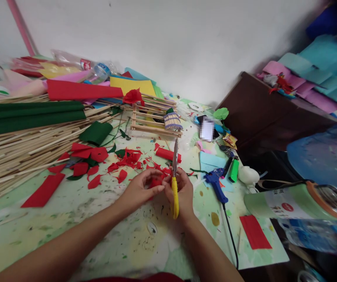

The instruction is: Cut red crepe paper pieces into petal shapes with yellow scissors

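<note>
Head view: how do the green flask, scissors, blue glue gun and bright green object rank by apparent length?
1. Green flask
2. Scissors
3. Blue glue gun, cord excluded
4. Bright green object

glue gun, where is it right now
In the head view, the blue glue gun lies on the table to the right of the right hand, just left of a small bright green object.
</note>
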### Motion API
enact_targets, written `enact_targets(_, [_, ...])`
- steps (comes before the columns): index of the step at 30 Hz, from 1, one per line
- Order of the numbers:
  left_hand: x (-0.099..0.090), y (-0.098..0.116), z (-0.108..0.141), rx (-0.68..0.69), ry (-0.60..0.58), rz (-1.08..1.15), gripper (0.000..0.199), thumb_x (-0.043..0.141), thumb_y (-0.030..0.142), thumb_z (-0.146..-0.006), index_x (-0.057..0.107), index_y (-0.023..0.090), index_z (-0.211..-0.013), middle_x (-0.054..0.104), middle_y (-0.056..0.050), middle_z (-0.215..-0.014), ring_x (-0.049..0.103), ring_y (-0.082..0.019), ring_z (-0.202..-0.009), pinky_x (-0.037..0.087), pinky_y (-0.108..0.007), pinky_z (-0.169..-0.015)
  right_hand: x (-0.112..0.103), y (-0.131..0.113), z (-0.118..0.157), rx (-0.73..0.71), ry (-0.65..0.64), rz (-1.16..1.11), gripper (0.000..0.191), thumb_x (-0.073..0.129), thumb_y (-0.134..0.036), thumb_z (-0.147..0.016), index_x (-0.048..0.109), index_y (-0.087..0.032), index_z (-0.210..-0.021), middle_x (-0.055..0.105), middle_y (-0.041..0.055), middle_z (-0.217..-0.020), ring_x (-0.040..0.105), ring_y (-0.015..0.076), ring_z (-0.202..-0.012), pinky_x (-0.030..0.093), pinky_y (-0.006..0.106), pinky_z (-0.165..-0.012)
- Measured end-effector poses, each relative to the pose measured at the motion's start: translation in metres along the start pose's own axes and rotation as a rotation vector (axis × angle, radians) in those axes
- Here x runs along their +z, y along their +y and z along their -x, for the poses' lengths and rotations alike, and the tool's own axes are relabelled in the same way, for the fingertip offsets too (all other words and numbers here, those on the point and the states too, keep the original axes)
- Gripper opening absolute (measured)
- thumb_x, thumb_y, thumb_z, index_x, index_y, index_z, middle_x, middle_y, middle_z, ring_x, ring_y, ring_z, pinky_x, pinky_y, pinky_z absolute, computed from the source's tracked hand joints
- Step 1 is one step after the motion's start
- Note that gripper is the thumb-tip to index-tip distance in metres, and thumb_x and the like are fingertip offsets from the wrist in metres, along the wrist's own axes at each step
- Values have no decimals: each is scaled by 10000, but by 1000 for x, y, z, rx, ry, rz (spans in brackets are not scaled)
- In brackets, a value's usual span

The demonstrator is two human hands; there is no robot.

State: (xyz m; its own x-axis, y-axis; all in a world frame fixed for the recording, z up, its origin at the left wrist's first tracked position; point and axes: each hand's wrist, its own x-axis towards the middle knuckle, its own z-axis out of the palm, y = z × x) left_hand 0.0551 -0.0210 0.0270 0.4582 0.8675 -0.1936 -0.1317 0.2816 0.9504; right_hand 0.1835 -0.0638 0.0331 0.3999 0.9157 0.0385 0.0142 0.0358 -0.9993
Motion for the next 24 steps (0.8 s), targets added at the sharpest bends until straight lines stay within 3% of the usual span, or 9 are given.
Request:
enact_targets(4, [-1, -2, 1, -27, -10, 33, 177, 744, 208, -659, 640, 184, -801, 654, -13, -783, 605, -137, -710, 472, -228, -632, -1, -1, -1, -1, 4, -11, 408, 745, -272, -621, 558, -212, -978, 614, -30, -665, 585, 127, -594, 494, 238, -550])
enact_targets(8, [-5, -2, -1, -107, 25, 270, 147, 714, 234, -720, 597, 181, -792, 628, 12, -687, 572, -108, -551, 484, -222, -525, -3, -3, 0, 61, -41, -67, 490, 788, -309, -607, 534, -207, -1013, 581, -49, -662, 526, 84, -514, 433, 182, -443])
enact_targets(12, [-12, 4, -6, -151, 106, 515, 72, 619, 190, -810, 551, 177, -831, 675, -37, -723, 602, -123, -523, 470, -204, -440, -5, -5, 6, 173, -268, -188, 493, 740, -440, -682, 484, -203, -1030, 492, -96, -562, 373, 36, -328, 327, 153, -299])
enact_targets(17, [-18, 13, -13, -74, 246, 656, 102, 515, 76, -865, 580, 148, -836, 677, -39, -735, 663, -109, -673, 524, -172, -564, -9, -8, 12, 274, -600, -267, 424, 581, -536, -809, 473, -188, -1024, 477, -86, -525, 351, 37, -284, 304, 139, -252])
enact_targets(24, [-25, 25, -15, -8, 351, 715, 157, 490, 45, -873, 594, 137, -801, 666, -2, -696, 633, -74, -569, 505, -152, -509, -10, -4, 15, 358, -720, -271, 424, 565, -543, -823, 484, -174, -1017, 496, -64, -584, 395, 30, -320, 340, 121, -271])
